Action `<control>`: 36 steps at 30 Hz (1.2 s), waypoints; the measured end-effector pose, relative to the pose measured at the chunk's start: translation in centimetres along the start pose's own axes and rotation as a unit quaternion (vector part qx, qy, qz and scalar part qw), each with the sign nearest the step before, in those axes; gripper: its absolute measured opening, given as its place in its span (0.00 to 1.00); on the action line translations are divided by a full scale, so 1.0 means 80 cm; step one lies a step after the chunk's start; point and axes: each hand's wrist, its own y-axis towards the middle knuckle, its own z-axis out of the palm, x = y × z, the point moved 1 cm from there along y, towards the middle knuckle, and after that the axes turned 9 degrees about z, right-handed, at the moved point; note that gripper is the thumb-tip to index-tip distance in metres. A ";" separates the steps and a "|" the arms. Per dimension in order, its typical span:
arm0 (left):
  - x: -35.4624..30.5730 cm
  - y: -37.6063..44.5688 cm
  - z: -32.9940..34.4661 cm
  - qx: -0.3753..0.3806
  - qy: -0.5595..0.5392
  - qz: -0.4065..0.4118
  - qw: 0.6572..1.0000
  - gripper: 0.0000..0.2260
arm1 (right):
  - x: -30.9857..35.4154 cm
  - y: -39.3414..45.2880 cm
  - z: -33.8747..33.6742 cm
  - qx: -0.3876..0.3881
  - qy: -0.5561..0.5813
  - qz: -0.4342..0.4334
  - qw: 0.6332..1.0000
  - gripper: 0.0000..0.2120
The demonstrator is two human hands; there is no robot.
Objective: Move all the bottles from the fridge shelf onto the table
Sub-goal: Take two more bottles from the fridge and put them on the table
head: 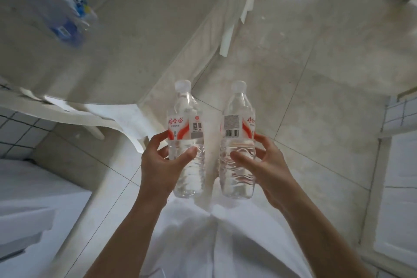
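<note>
My left hand (pixel 161 162) grips a clear water bottle (pixel 186 119) with a red and white label and a white cap, held upright. My right hand (pixel 262 162) holds a second, matching water bottle (pixel 239 124), also upright. Both bottles hang in the air over the floor, just off the near corner of the table (pixel 140 36). On the table at the upper left stand two blurred bottles with blue labels (pixel 65 9). The fridge shelf is out of sight.
The table carries a pale cloth whose edge (pixel 228 38) hangs down on the right. A white chair (pixel 90 117) stands at the table's near left corner. Pale floor tiles (pixel 316 74) lie to the right. A white appliance (pixel 33 210) fills the lower left.
</note>
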 end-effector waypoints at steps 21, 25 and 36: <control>-0.094 0.280 0.027 -0.233 -0.215 -0.120 0.941 0.23 | 0.306 0.297 0.120 0.168 -0.177 -0.038 0.969 0.32; -0.119 0.347 -0.006 -0.241 -0.226 -0.124 0.936 0.28 | 0.358 0.337 0.183 0.198 -0.194 -0.051 0.959 0.23; -0.155 0.495 -0.071 -0.171 -0.375 -0.163 0.896 0.26 | 0.464 0.441 0.285 0.296 -0.145 0.105 0.938 0.21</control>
